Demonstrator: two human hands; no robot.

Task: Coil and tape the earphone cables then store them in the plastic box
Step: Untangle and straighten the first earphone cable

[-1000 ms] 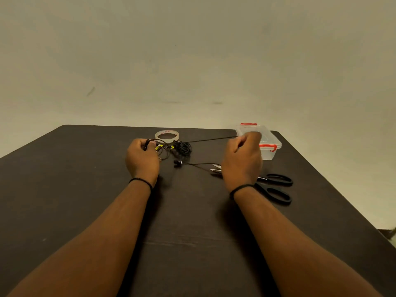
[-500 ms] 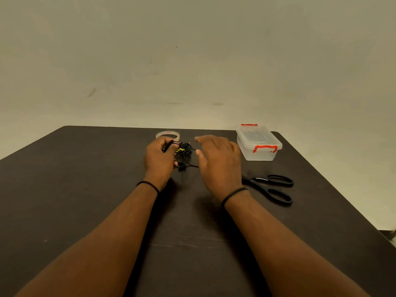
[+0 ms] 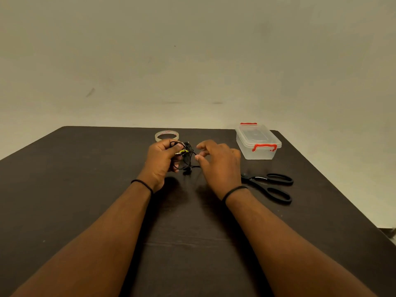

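Observation:
A black earphone cable (image 3: 186, 159) with yellow-marked parts is bunched in loops at the middle of the dark table. My left hand (image 3: 161, 161) grips the bundle, with loops sticking out above and to the right of its fingers. My right hand (image 3: 218, 161) is just right of the bundle, and its thumb and curled fingers pinch a strand that runs out from the loops. An earbud hangs low at the bundle's near side. The clear plastic box (image 3: 258, 142) with red latches stands shut at the back right. A roll of clear tape (image 3: 167, 135) lies flat behind my left hand.
Black scissors (image 3: 270, 186) lie on the table (image 3: 85, 189) right of my right wrist, handles toward the right edge. The table's right edge runs close past the box and scissors. A plain wall rises behind.
My right hand, which had pulled the cable out taut toward the box, came back left to the bundle. My left hand moved right and lifted the loops slightly.

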